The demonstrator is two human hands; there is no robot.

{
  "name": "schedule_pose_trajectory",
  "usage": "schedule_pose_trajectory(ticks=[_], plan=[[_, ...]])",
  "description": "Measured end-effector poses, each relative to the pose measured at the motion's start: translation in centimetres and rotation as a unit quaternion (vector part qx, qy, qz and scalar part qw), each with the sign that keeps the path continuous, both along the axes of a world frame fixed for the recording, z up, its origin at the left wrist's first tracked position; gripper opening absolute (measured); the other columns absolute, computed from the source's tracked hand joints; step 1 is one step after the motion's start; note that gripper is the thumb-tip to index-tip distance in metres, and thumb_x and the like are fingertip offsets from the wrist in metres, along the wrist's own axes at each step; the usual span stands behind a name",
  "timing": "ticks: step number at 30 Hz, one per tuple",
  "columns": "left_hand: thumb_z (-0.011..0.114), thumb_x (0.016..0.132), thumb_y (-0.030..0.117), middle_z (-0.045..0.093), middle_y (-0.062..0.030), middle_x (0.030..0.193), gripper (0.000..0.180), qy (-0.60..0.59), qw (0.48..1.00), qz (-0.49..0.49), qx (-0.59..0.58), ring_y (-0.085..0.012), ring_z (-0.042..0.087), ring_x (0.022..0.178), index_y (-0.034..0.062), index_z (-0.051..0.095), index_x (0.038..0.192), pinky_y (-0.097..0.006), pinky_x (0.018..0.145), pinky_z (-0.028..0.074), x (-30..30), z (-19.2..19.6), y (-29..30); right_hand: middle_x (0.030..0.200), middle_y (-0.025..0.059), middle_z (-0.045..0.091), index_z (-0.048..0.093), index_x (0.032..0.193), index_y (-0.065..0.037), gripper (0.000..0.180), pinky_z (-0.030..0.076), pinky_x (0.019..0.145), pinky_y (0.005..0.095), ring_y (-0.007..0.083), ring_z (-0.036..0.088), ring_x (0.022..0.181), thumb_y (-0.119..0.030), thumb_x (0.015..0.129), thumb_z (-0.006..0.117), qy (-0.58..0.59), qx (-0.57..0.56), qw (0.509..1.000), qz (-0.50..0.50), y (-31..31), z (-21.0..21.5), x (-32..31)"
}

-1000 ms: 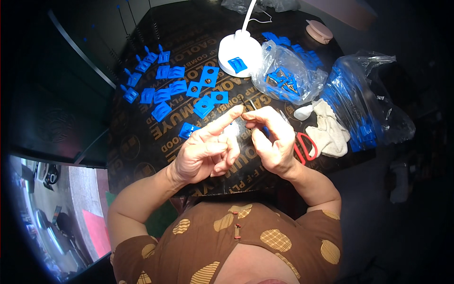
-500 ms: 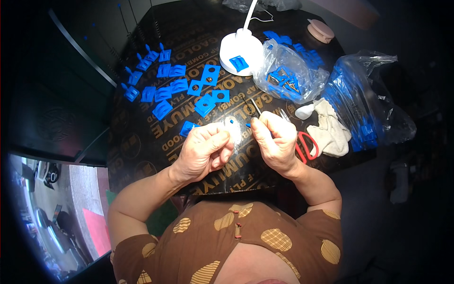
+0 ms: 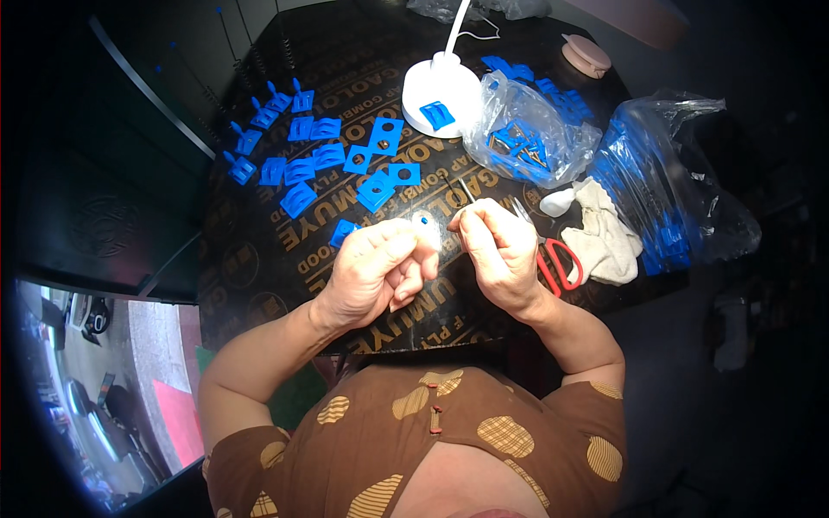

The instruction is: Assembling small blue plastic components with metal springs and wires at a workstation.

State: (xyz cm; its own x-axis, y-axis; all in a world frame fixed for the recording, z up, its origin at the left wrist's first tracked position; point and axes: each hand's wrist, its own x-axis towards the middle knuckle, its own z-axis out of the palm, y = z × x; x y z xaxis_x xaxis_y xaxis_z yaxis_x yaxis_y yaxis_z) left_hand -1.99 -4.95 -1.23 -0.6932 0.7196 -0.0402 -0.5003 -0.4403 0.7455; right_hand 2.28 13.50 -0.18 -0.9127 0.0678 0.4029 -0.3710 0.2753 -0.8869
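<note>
My left hand (image 3: 384,266) is closed in a pinch near the table's front edge. What its fingers hold, if anything, is hidden. To its right my right hand (image 3: 496,255) is also closed, thumb against forefinger, and whatever lies between them is too small to make out. Just beyond its knuckles a thin metal rod (image 3: 467,190) pokes out; I cannot tell whether the hand grips it. Between the hands a tiny blue bit (image 3: 424,221) sits in a bright patch. A blue plastic piece (image 3: 344,232) lies against the left hand's far side.
Blue clips (image 3: 300,169) and square blue plates with holes (image 3: 384,136) spread over the left and middle. A white lamp base (image 3: 423,86) stands at the back. Rightward are plastic bags (image 3: 561,142) of blue parts, red-handled scissors (image 3: 561,263), a cloth glove (image 3: 604,237) and a pink round case (image 3: 586,55).
My right hand has shifted slightly up and left, and the blue bit seen at its fingertips no longer shows. My left hand has moved slightly right, its fingers a little looser.
</note>
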Motion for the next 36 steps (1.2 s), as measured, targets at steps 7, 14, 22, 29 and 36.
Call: schedule_pose_trajectory(ticks=[7, 14, 22, 29, 36], plan=[[0.046, 0.098, 0.018, 0.062, -0.0159, 0.081, 0.031, -0.009, 0.999, -0.020, -0.028, -0.0097, 0.049, 0.048, -0.0041, 0.054, 0.119, -0.019, 0.042, 0.041, 0.0, 0.4, -0.2, 0.063, -0.0019, 0.051, 0.060, 0.086, 0.002, 0.018, 0.035, 0.050, 0.0194, 0.0028, 0.043, 0.056, -0.006, 0.096, 0.048, 0.021, -0.001, 1.000, 0.007, -0.1, -0.2, -0.2], [0.051, 0.098, 0.024, 0.061, -0.0152, 0.069, 0.029, 0.061, 0.994, 0.004, -0.095, -0.0103, 0.047, 0.045, 0.0006, 0.055, 0.082, -0.021, 0.039, 0.038, 0.1, 0.0, 0.2, 0.080, 0.0162, 0.063, 0.061, 0.088, 0.005, 0.010, 0.050, 0.062, 0.0337, 0.0274, 0.063, 0.067, -0.002, 0.087, 0.053, 0.143, 0.070, 0.987, -0.006, -0.1, 1.4, 0.0], [0.049, 0.098, 0.017, 0.062, -0.0044, 0.084, 0.023, 0.417, 0.885, -0.036, -0.202, -0.0087, 0.054, 0.065, -0.0010, 0.064, 0.094, -0.023, 0.054, 0.042, 1.6, 2.0, 2.3, 0.083, 0.0157, 0.062, 0.060, 0.101, 0.003, 0.023, 0.050, 0.061, 0.0360, 0.0286, 0.062, 0.069, 0.000, 0.078, 0.064, 0.205, 0.246, 0.947, -0.018, 1.9, 5.3, 6.7], [0.062, 0.084, 0.007, 0.054, -0.0137, 0.090, 0.041, 0.737, 0.605, -0.027, -0.300, -0.0309, 0.059, 0.070, 0.0056, 0.052, 0.124, -0.037, 0.060, 0.049, 4.7, 5.9, 9.6, 0.084, 0.0192, 0.062, 0.061, 0.104, 0.004, 0.019, 0.050, 0.068, 0.0394, 0.0358, 0.063, 0.079, -0.004, 0.089, 0.053, 0.043, 0.183, 0.884, -0.428, 10.8, 0.9, 13.2], [0.059, 0.084, 0.018, 0.052, -0.0206, 0.102, 0.042, 0.839, 0.474, -0.028, -0.265, -0.0298, 0.058, 0.088, -0.0082, 0.051, 0.116, -0.039, 0.064, 0.052, 4.8, 2.2, 21.3, 0.100, 0.0218, 0.056, 0.053, 0.117, 0.006, 0.031, 0.047, 0.081, 0.0433, 0.0374, 0.057, 0.093, -0.004, 0.087, 0.054, -0.040, 0.270, 0.843, -0.463, 15.2, -3.0, 14.0]])
